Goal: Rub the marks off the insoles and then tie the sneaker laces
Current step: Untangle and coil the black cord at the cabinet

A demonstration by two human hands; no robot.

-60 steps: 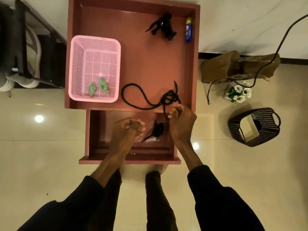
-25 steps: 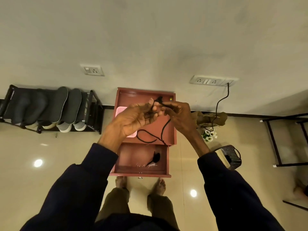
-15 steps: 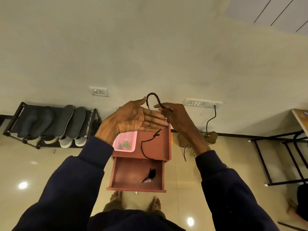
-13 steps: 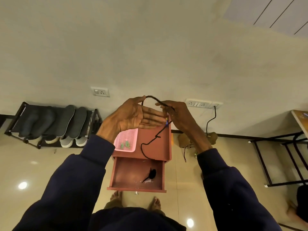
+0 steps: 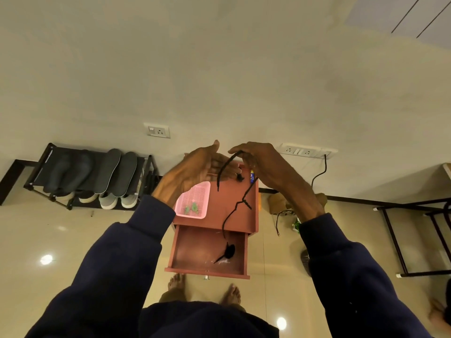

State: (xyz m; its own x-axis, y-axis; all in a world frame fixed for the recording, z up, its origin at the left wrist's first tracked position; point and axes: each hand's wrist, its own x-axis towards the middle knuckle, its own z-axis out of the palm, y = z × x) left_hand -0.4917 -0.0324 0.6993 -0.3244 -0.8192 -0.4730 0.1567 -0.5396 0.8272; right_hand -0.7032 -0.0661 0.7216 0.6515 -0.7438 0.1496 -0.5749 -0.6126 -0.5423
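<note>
I hold both hands up in front of me, above a red wooden cabinet point(image 5: 234, 198). My right hand point(image 5: 266, 167) pinches a black lace point(image 5: 230, 215), which hangs down with a knot part way along. Its short end drops in front of my left hand point(image 5: 197, 172), whose fingers are straight and flat with the palm turned toward the lace. Several dark insoles point(image 5: 109, 172) lean on a black shoe rack point(image 5: 46, 189) at the left, above pale sneakers point(image 5: 117, 201). A second black lace bundle point(image 5: 228, 251) lies in the open drawer point(image 5: 188, 250).
A pink basket point(image 5: 203, 191) with small green pieces sits on the cabinet top, with a small blue tube point(image 5: 252, 176) at its back. A brown bag point(image 5: 278, 203), a cable and flowers lie to the right. A black metal frame point(image 5: 415, 240) stands at far right. My bare feet point(image 5: 231, 293) are below the drawer.
I have stood up and lifted the lace off the cabinet top. In the last half second the lace's loop over my hands dropped and its short end fell in front of my left palm.
</note>
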